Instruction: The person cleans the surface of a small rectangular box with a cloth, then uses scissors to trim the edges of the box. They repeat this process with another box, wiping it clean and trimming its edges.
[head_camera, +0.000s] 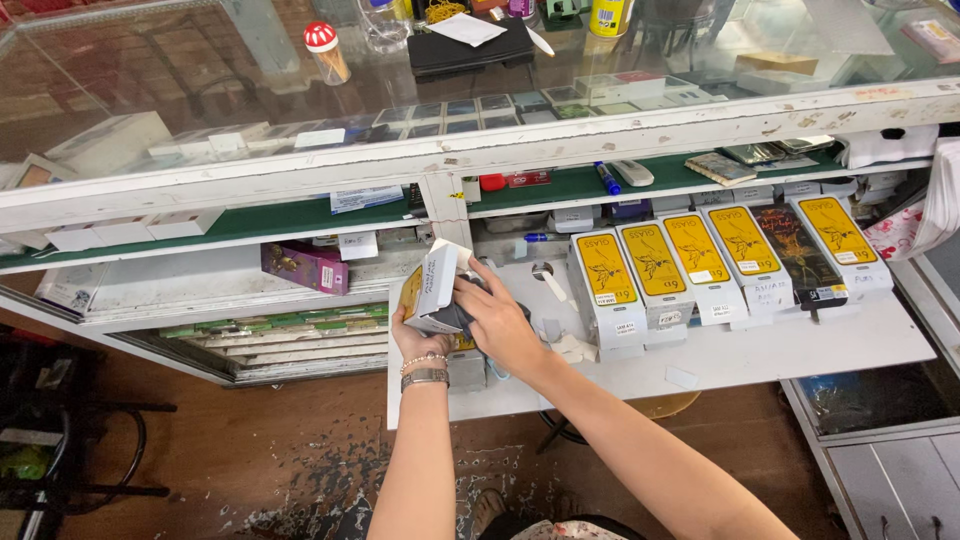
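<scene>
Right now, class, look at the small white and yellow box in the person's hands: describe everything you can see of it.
The small white and yellow cardboard box is a slim rectangular pack with a white side and a yellow face. It is tilted, its top corner pointing up toward the glass counter's white frame. The left hand supports it from below, and the right hand presses its right side. It is held above the white pull-out shelf; its flap state cannot be told.

Both arms are bare, no sleeves. The left hand (418, 335) has two bands at its wrist — a beaded bracelet (423, 359) and a metal-link watch strap (425, 377).
</scene>
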